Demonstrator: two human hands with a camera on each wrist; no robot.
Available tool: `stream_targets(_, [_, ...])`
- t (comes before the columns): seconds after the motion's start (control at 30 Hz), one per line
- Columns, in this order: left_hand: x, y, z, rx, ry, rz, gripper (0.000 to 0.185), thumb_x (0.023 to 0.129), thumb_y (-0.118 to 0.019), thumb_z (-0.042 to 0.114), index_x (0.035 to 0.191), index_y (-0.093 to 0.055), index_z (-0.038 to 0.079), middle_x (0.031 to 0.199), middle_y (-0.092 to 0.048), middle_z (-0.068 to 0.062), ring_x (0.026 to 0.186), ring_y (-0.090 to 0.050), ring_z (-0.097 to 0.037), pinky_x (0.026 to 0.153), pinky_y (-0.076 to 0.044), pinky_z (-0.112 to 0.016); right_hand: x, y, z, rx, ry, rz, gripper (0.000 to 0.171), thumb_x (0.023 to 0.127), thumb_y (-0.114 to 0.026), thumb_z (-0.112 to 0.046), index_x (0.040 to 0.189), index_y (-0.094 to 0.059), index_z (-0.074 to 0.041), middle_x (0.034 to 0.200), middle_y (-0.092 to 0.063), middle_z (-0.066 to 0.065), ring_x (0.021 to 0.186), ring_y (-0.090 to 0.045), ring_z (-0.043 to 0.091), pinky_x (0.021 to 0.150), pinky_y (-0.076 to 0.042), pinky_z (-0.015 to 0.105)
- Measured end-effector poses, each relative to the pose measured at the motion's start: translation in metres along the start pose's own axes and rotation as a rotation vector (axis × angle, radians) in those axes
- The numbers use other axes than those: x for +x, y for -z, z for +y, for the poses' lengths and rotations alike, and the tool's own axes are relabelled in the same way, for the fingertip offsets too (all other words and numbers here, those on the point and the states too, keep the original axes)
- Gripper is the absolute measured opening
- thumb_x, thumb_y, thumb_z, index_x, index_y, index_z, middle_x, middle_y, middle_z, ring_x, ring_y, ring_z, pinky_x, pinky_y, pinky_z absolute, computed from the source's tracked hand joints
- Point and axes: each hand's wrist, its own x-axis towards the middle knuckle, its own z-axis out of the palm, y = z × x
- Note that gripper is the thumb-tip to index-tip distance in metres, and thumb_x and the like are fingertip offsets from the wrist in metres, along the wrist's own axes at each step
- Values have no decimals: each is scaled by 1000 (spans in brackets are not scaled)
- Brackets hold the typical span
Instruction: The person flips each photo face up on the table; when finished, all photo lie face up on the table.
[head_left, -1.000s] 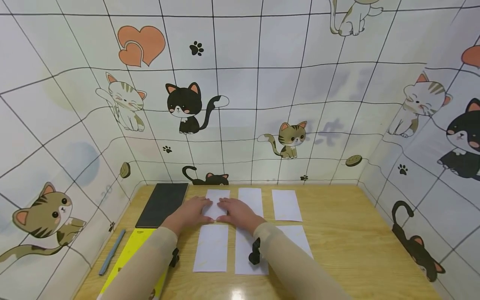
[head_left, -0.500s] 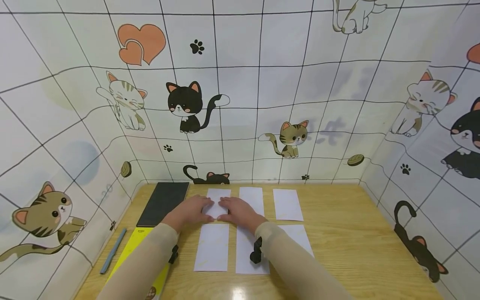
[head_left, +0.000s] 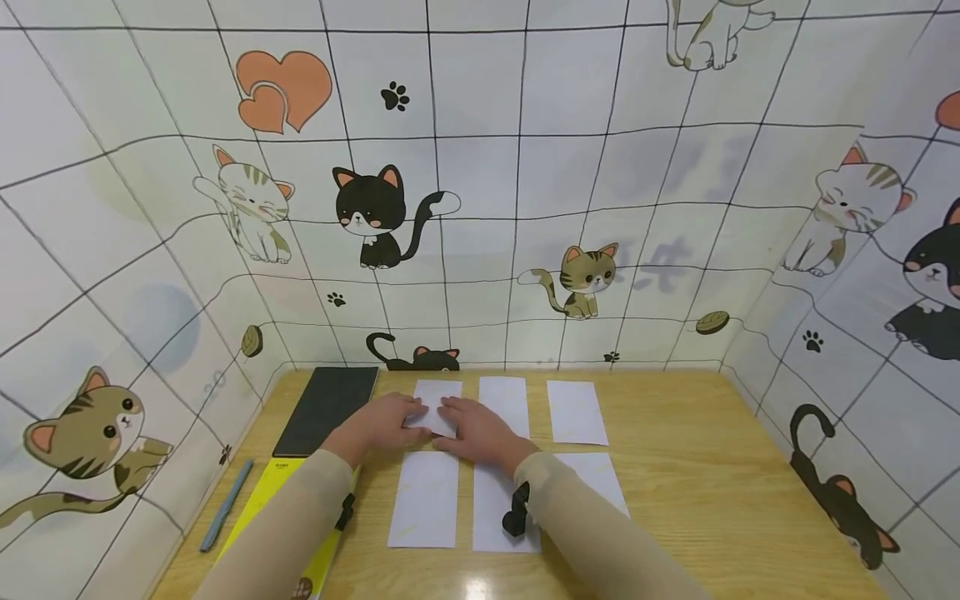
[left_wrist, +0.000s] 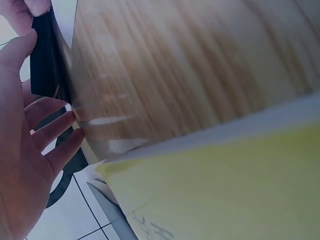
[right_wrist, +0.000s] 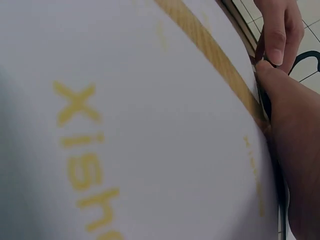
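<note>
A white paper card point(head_left: 438, 408) lies at the far left of two rows of cards. My left hand point(head_left: 382, 427) pinches its left side, fingers on the white face and thumb at the near edge. On the opposite side my right hand point(head_left: 480, 429) grips it the same way. Between the thumbs, the near edge is slightly raised and a dark underside shows. In the left wrist view the left thumb presses this dark face point(left_wrist: 44, 60), and the other fingers are spread beyond it. In the right wrist view, a nearby white card point(right_wrist: 165, 125) bears yellow lettering.
Several more white cards lie flat: a middle card point(head_left: 508, 404) and a right card point(head_left: 577, 412) behind, a near-left card point(head_left: 423, 500) in front. Left are a black flat board point(head_left: 326, 410), a yellow book point(head_left: 266, 487) and a grey-blue pen point(head_left: 227, 507). Cat-patterned walls enclose the wooden table point(head_left: 697, 483).
The near edge of the card between the hands has come up, showing its dark underside. The thumbs have shifted slightly at that edge; the other cards stay put.
</note>
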Motion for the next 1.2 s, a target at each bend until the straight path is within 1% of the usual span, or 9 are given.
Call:
stream_targets(0.13, [-3, 2, 1, -28, -4, 20, 62, 109, -63, 56, 153, -67, 12, 158, -62, -15, 149, -54, -38, 123, -42, -57, 0, 3, 0, 24, -3, 11, 69, 113, -55, -57, 160, -59, -7, 169, -51, 9, 157, -46, 27, 129, -35, 42])
stream_targets(0.3, [-6, 1, 3, -46, 16, 17, 66, 110, -60, 59, 158, -63, 13, 163, -57, -14, 153, -49, -38, 125, -39, -58, -1, 5, 2, 70, -20, 28, 63, 113, -55, -55, 155, -65, -9, 164, -57, 7, 154, -50, 27, 128, -38, 43])
stream_targets(0.43, [-7, -2, 3, -95, 24, 29, 69, 107, -66, 58, 157, -63, 9, 163, -56, -18, 154, -48, -41, 125, -39, -60, -2, 5, 2, 86, -14, 50, 59, 113, -58, -52, 150, -69, -8, 158, -63, 8, 150, -55, 27, 126, -40, 43])
stream_targets(0.57, [-7, -6, 3, -139, 35, 64, 56, 106, -71, 49, 148, -71, 12, 156, -63, -13, 149, -53, -37, 124, -41, -56, -3, 4, 2, 107, -10, 60, 56, 113, -60, -49, 149, -70, -8, 154, -67, 7, 147, -58, 26, 124, -42, 43])
stream_targets(0.73, [-7, -8, 4, -269, 58, 127, 34, 107, -75, 33, 135, -78, 14, 138, -74, -2, 136, -65, -29, 117, -49, -52, -4, 5, 0, 139, -9, 87, 50, 114, -61, -44, 145, -72, -7, 147, -71, 7, 142, -62, 27, 121, -46, 44])
stream_targets(0.87, [-10, -9, 6, -359, 85, 163, 24, 106, -76, 29, 127, -82, 19, 127, -77, 5, 128, -69, -26, 112, -53, -52, -3, 6, -1, 166, 5, 129, 39, 115, -61, -37, 136, -78, -9, 135, -77, 4, 131, -70, 24, 115, -52, 42])
stream_targets(1.0, [-10, -12, 5, -453, 90, 202, 16, 107, -75, 30, 119, -85, 25, 122, -78, 8, 124, -70, -23, 109, -55, -52, -1, 4, 0, 167, 8, 164, 26, 114, -63, -31, 123, -81, -14, 120, -81, -1, 115, -76, 18, 104, -58, 39])
stream_targets(1.1, [-7, -17, 3, -514, 86, 243, 13, 108, -75, 32, 114, -86, 27, 118, -78, 10, 120, -71, -20, 106, -57, -51, 0, 3, 1, 166, -9, 195, 18, 112, -68, -28, 117, -82, -16, 111, -82, -5, 103, -76, 12, 94, -60, 35])
stream_targets(1.2, [-5, -21, 1, -555, 95, 279, 14, 108, -75, 34, 112, -86, 27, 115, -78, 11, 113, -72, -16, 102, -58, -49, 1, 5, -1, 218, -47, 230, 13, 109, -73, -23, 114, -83, -17, 107, -82, -6, 95, -74, 8, 86, -60, 32])
